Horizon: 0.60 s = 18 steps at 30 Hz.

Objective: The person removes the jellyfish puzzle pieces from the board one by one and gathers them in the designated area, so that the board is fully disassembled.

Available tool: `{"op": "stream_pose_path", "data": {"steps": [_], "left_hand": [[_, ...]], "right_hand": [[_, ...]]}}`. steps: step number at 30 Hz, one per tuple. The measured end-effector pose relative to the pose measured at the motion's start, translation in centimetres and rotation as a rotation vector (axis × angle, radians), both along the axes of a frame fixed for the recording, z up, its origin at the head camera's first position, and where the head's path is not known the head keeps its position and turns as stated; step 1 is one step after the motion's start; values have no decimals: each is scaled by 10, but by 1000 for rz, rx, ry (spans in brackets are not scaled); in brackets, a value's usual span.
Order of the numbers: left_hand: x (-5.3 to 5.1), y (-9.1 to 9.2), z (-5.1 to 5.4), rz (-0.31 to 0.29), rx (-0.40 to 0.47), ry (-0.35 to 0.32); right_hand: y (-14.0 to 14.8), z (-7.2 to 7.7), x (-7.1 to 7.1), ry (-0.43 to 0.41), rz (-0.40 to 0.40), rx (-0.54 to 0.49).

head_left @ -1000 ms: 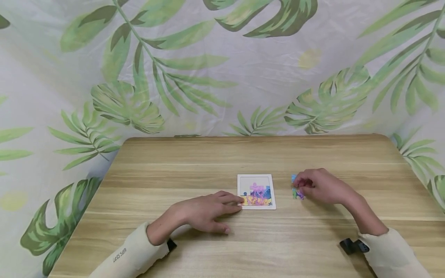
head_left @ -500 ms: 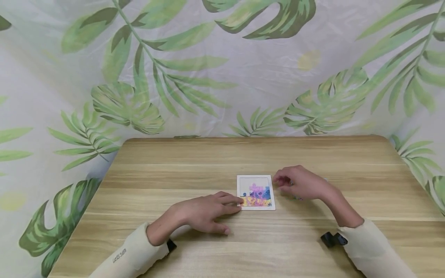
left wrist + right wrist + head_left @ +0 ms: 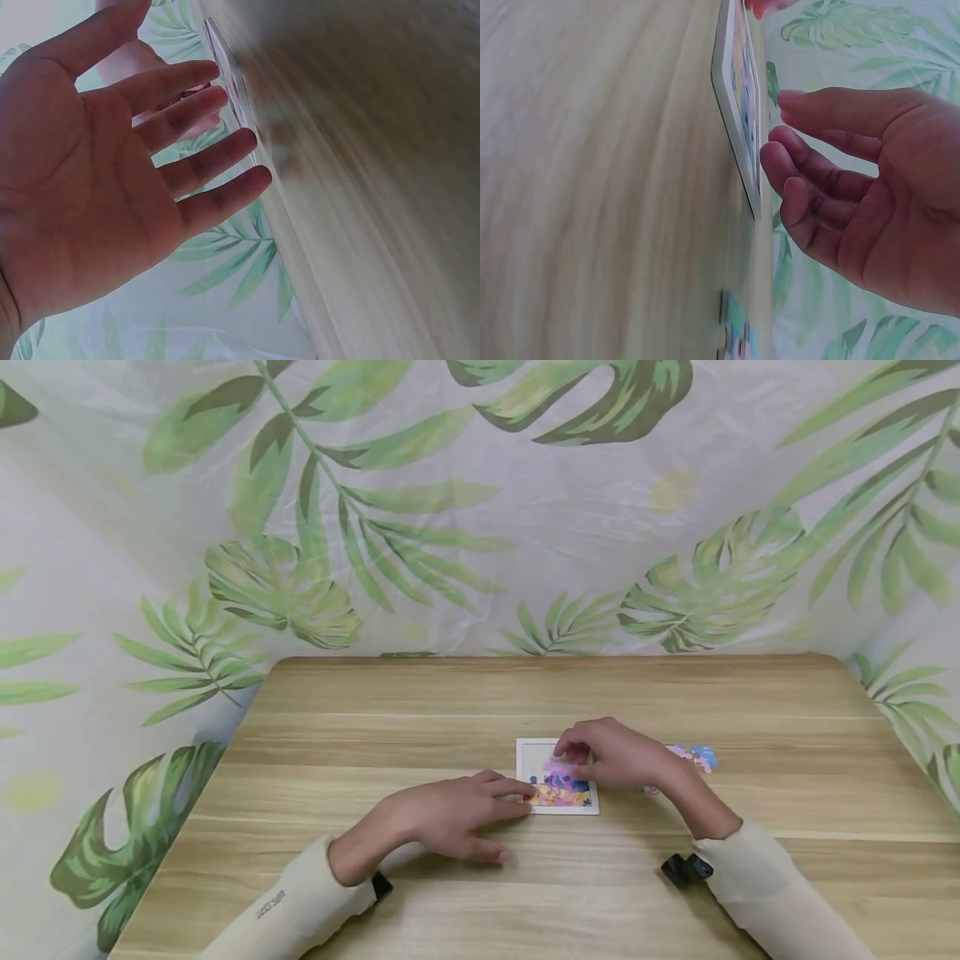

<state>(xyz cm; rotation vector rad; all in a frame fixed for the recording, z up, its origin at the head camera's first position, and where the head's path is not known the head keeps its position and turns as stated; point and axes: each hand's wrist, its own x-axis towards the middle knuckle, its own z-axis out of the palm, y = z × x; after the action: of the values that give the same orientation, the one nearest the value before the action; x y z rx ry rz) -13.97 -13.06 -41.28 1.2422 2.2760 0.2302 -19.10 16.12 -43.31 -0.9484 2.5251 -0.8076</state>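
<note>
A small jigsaw puzzle lies in a white-bordered tray (image 3: 519, 757) on the table; joined pieces (image 3: 564, 793) in yellow, pink and blue fill its lower part. My left hand (image 3: 457, 817) has its fingers spread, the fingertips at the tray's left edge. In the left wrist view, its palm (image 3: 90, 180) holds nothing. Over the tray's upper right is my right hand (image 3: 618, 754), fingers bent and thumb close to them. The right wrist view shows these curled fingers (image 3: 799, 199) beside the tray's border (image 3: 731, 112); whether a piece sits between the fingertips is hidden.
Several loose puzzle pieces (image 3: 703, 758) lie right of the tray, partly behind the right forearm. The right wrist view also has loose pieces (image 3: 736, 322) on the wood. A leaf-patterned curtain (image 3: 450, 527) hangs behind the wooden table (image 3: 405, 693).
My right hand has moved left from the loose pieces to above the tray, uncovering more loose pieces behind it. My left hand has stayed at the tray's left edge.
</note>
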Motion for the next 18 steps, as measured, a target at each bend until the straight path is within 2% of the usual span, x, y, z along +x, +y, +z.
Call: {"op": "stream_pose_path", "data": {"steps": [10, 18], "left_hand": [[1, 13, -1, -49, -5, 47], [-1, 21, -5, -74, -26, 82]], "right_hand": [[-9, -2, -3, -43, 5, 13], [-12, -8, -6, 3, 1, 25]]}}
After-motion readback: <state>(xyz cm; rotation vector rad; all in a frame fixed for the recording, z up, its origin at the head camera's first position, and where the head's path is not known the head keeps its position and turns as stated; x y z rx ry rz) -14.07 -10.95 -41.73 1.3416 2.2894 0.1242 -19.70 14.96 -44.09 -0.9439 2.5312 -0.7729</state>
